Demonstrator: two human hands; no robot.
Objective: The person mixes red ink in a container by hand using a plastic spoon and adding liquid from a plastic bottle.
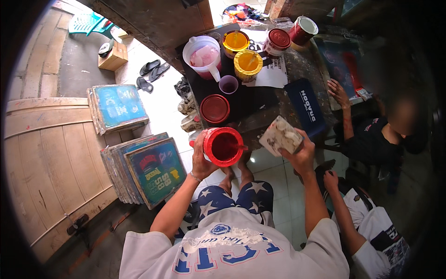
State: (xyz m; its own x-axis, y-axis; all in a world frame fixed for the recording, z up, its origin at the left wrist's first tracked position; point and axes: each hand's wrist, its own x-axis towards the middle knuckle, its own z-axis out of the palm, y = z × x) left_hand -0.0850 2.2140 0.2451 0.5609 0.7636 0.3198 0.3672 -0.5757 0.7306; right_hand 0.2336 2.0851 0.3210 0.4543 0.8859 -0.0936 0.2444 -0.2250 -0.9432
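My left hand [200,156] is wrapped round the side of a red paint tub [225,162]. The tub has no lid on, and dark red paint shows inside along with a red-coated stick [241,147] at its right rim. My right hand [302,156] grips a squarish off-white block [281,135] smeared with grey stains; whether it is solid or a container I cannot tell. Just beyond the tub, a dark red round lid [215,109] lies on the table [260,109]. Both held things are in the air near the table's front edge.
On the table stand a white jug [203,39] of pinkish contents, a purple cup [228,84], yellow paint tubs [248,65], red cans [277,43] and a navy pouch [304,107]. Framed screens [155,169] lean at left. Two people, one with a hand [339,94] on a frame, are at right.
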